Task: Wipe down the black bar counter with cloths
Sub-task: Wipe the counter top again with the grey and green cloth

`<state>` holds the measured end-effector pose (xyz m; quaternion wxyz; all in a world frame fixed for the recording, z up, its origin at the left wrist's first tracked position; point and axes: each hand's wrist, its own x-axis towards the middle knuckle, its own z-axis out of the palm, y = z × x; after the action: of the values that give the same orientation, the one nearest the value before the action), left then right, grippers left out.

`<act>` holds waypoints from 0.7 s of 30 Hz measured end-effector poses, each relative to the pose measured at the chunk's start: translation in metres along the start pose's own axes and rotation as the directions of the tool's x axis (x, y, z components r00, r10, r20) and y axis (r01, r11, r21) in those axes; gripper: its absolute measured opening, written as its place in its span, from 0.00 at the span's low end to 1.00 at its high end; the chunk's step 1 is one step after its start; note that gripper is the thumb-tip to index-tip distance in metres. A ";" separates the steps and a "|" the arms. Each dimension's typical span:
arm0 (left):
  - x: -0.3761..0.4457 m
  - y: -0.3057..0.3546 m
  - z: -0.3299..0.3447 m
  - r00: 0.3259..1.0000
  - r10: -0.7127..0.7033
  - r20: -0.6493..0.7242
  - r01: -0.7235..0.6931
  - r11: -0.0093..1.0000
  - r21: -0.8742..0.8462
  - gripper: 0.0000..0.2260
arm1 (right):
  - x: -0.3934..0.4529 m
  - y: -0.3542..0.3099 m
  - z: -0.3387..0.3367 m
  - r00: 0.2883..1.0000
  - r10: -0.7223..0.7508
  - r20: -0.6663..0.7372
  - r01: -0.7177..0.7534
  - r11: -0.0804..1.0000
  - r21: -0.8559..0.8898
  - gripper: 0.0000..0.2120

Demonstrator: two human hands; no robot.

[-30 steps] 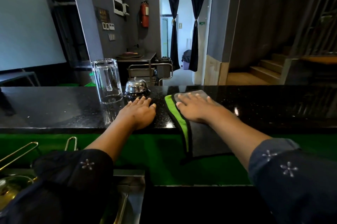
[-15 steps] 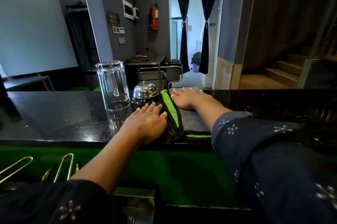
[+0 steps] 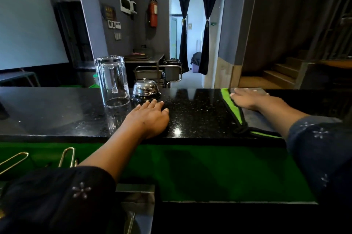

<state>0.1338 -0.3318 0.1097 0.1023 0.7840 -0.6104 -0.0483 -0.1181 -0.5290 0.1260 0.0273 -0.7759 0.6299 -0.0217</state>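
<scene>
We see the left hand [image 3: 147, 118] lying flat on the black counter [image 3: 198, 112], fingers straight and together, holding nothing, just near of the silver bell [image 3: 145, 89]. An upturned glass mug [image 3: 112, 81] stands left of the bell, close beside it. Well to the right, the right hand [image 3: 251, 98] presses palm-down with fingers extended on the grey cloth [image 3: 245, 119], whose green edge faces left; the cloth spans the counter from far edge to near edge

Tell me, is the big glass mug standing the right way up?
No, the glass mug stands upside down on the black counter, its open mouth against the top, beside the silver bell.
</scene>
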 end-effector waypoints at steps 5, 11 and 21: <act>0.002 -0.001 0.000 1.000 -0.010 0.008 0.010 1.000 0.008 0.25 | -0.053 -0.095 0.019 0.941 -0.337 0.012 0.337 0.942 -0.001 0.36; 0.000 -0.005 0.000 1.000 0.009 0.015 -0.010 0.999 0.031 0.26 | -0.130 -0.076 0.017 0.873 -0.485 0.041 0.480 0.872 0.092 0.27; 0.001 0.001 0.000 1.000 -0.023 0.010 0.023 1.000 -0.002 0.25 | -0.075 0.015 0.001 1.000 -0.013 0.006 0.012 1.000 0.022 0.29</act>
<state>0.1326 -0.3328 0.1104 0.0994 0.7907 -0.6016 -0.0540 -0.1484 -0.4589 0.1239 0.0376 -0.7795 0.6247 -0.0261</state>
